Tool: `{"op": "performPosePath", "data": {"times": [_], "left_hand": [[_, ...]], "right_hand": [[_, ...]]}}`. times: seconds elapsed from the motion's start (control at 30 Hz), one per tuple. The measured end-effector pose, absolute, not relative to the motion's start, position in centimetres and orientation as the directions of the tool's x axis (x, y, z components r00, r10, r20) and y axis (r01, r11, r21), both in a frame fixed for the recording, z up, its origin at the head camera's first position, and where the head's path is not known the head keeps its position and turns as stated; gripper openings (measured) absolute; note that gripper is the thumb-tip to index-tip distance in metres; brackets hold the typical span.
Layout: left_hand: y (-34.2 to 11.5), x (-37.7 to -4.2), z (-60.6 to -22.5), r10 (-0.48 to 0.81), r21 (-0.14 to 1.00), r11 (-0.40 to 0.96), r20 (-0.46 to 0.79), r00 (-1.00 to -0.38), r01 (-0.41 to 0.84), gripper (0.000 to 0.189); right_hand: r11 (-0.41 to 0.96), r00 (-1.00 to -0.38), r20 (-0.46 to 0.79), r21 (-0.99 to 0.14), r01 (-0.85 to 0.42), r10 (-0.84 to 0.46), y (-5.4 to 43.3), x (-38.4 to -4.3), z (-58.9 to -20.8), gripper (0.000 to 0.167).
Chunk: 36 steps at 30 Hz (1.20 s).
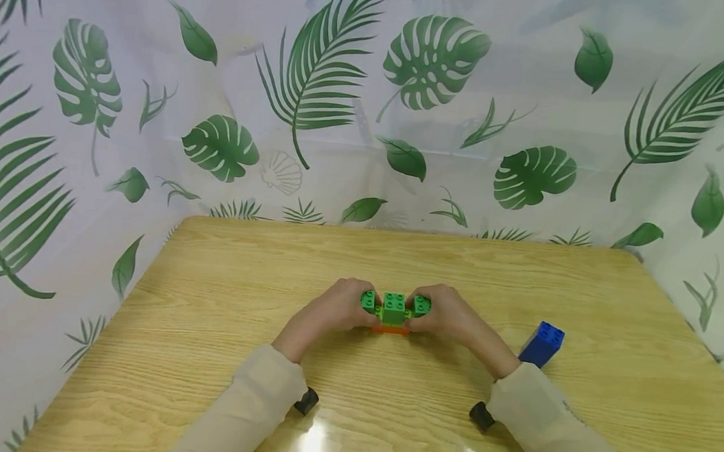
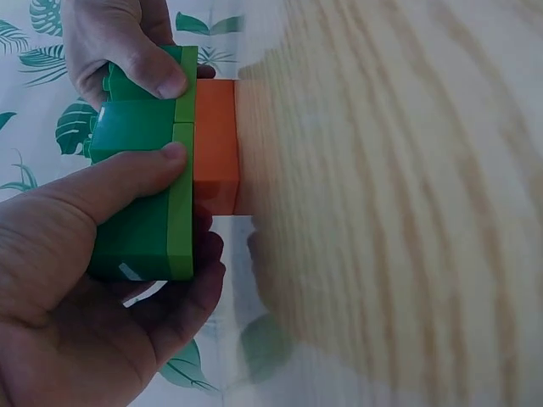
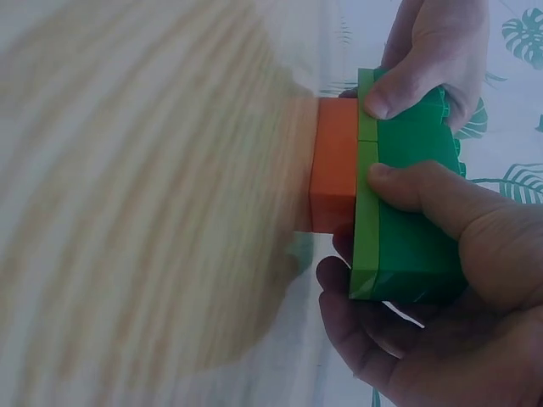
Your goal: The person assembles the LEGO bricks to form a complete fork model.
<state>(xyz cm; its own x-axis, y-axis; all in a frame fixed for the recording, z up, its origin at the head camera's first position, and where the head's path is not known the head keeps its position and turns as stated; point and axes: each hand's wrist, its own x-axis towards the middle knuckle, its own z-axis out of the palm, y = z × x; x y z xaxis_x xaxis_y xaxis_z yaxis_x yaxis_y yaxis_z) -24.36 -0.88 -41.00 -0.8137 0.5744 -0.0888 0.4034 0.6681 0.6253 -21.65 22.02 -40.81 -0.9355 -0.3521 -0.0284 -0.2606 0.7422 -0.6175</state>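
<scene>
In the middle of the table an orange toy building brick (image 2: 217, 153) stands at the bottom of a small stack. Two light green flat pieces (image 3: 366, 225) lie end to end on it and overhang it on both sides. Darker green studded bricks (image 1: 393, 316) sit on top, one in the centre and one at either end. My left hand (image 1: 346, 304) grips the left end, thumb on the near side and fingers curled around beneath and behind. Mirroring it, my right hand (image 1: 446, 315) grips the right end. Palms and sleeves hide part of the end bricks in the head view.
A tall blue studded block (image 1: 541, 344) stands on the wooden table (image 1: 241, 267), just beyond the right forearm. Small black devices (image 1: 306, 401) hang under both wrists. Behind the table is a white leaf-printed curtain (image 1: 340, 183).
</scene>
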Motion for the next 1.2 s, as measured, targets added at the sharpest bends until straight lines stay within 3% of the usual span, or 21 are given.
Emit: {"op": "performPosePath", "data": {"times": [0.9, 1.2], "left_hand": [[-1.4, -24.3, -41.3, 0.577, 0.622, 0.666, -0.080, -0.813, 0.412, 0.031], [-2.3, -24.3, -41.6, 0.583, 0.681, 0.621, -0.071, -0.809, 0.388, 0.049]], "right_hand": [[0.760, -0.927, -0.055, -0.592, -0.268, -0.370, 21.8, -21.8, -40.8, 0.028], [0.765, -0.928, -0.060, -0.586, -0.266, -0.368, 22.1, -21.7, -40.7, 0.027]]}}
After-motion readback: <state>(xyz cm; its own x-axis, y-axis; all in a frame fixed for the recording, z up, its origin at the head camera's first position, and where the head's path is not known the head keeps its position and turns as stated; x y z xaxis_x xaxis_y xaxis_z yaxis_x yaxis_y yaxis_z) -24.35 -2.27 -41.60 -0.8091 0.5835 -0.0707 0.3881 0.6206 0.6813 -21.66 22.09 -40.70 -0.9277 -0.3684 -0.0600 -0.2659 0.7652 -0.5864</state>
